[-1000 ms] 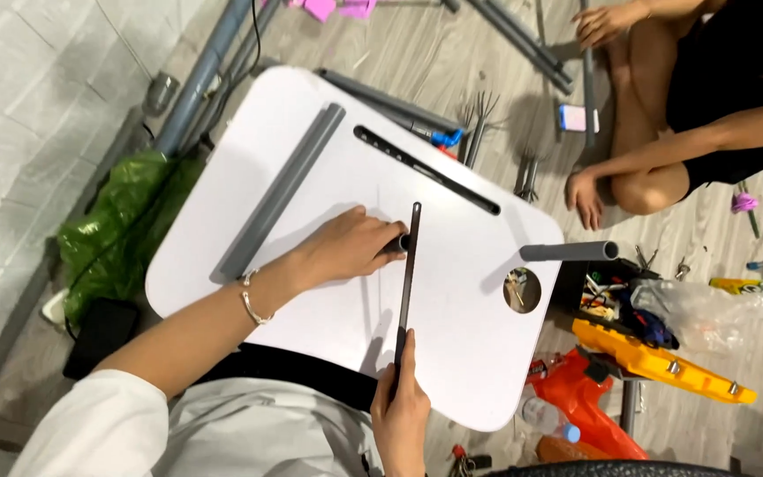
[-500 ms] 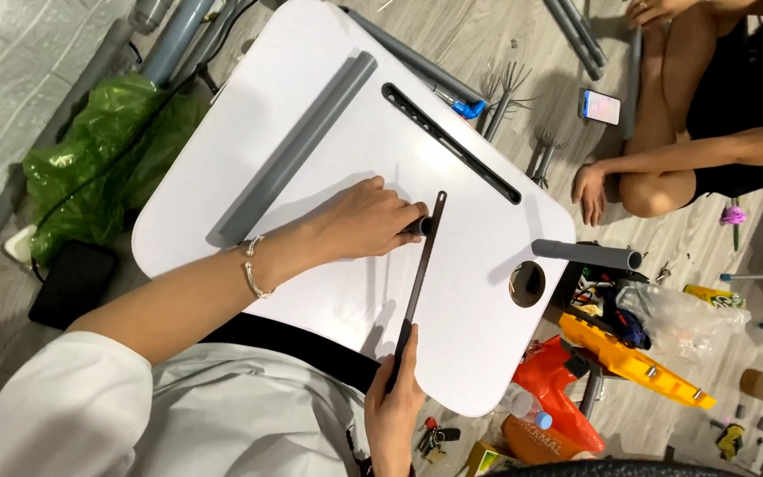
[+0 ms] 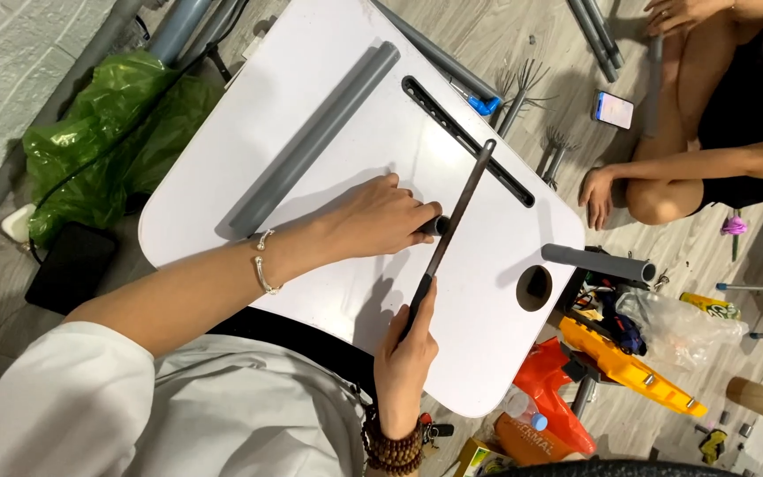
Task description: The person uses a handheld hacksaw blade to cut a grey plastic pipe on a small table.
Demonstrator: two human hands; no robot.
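Head view: a long, thin dark metal rod [image 3: 454,223] slants across the smooth white tabletop [image 3: 328,106]. The right hand [image 3: 404,353] clamps its near end; the left hand [image 3: 373,216] pinches a short dark tube [image 3: 435,226] against its middle. Beyond the left hand lies a matte grey pipe [image 3: 311,141].

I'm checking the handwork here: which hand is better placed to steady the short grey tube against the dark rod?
Left, probably. The left hand already grips the short tube where it meets the rod; the right hand holds the rod's near end.
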